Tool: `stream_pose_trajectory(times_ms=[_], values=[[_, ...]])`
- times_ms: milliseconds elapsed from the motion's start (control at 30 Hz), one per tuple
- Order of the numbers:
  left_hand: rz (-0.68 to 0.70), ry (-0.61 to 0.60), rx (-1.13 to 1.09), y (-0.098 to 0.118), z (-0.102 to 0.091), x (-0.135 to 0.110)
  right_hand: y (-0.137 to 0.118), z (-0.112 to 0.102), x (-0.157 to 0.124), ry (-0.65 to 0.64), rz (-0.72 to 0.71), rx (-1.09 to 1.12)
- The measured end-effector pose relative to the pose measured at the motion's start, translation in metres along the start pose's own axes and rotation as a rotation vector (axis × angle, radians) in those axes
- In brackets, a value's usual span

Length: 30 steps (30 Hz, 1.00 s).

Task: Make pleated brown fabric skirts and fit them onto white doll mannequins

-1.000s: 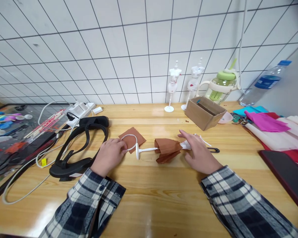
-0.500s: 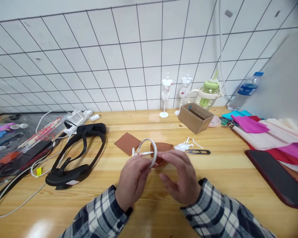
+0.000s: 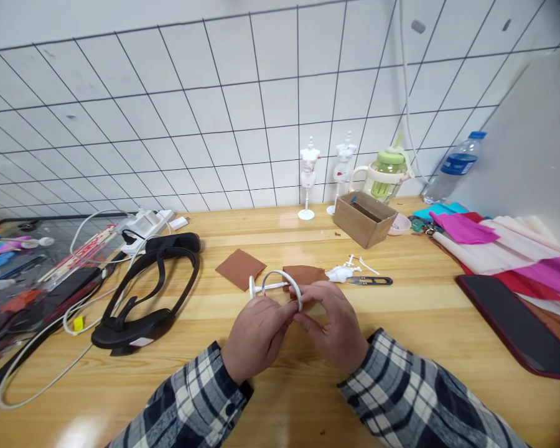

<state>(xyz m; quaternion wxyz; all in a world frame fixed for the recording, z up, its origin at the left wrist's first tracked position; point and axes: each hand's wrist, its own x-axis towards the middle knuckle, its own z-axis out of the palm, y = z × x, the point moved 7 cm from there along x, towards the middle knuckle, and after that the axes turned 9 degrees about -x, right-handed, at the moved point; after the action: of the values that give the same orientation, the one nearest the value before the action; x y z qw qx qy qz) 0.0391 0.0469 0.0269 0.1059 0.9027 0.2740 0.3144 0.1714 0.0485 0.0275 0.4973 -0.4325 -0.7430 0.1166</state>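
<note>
A thin white ring, which looks like a narrow tape roll [image 3: 282, 272], stands on edge between my hands. My left hand [image 3: 257, 333] is closed around its lower side. At the ring's right edge, the thumb and fingers of my right hand [image 3: 329, 320] are pinched together; whatever is between them is too small to make out. Just behind, a small white mannequin [image 3: 343, 272] lies on its side with brown fabric [image 3: 303, 274] around its lower part. Its stand [image 3: 252, 287] points left, partly covered by the ring. A square of brown fabric [image 3: 239, 269] lies flat to the left.
Thread snips [image 3: 369, 281] lie right of the mannequin. Two upright mini mannequins [image 3: 309, 171], a cardboard box [image 3: 363, 221], a green-lidded cup [image 3: 387, 174] and a bottle [image 3: 456, 167] stand behind. A phone [image 3: 518, 323] and fabrics [image 3: 508, 249] are right; a black headset [image 3: 144, 323] and cables are left.
My right hand has come in to the ring, and its fingers have closed from apart to a pinch at the edge. The ring has shifted slightly right and down. The view has turned slightly.
</note>
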Motion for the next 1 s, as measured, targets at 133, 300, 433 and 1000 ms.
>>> stream_pose_trajectory(times_ms=[133,300,433,1000], values=[[-0.02,0.026,0.001,-0.004,0.001,0.0,0.006,0.004,-0.001,-0.014,-0.002,-0.001],[-0.059,0.072,-0.024,-0.008,0.0,-0.001,0.011,-0.008,-0.002,0.152,-0.03,-0.045],[-0.098,0.057,-0.112,-0.007,-0.003,-0.002,0.004,-0.01,-0.002,0.12,-0.075,-0.094],[-0.028,0.251,-0.141,0.016,-0.042,0.006,-0.032,-0.012,-0.011,0.137,-0.277,-0.064]])
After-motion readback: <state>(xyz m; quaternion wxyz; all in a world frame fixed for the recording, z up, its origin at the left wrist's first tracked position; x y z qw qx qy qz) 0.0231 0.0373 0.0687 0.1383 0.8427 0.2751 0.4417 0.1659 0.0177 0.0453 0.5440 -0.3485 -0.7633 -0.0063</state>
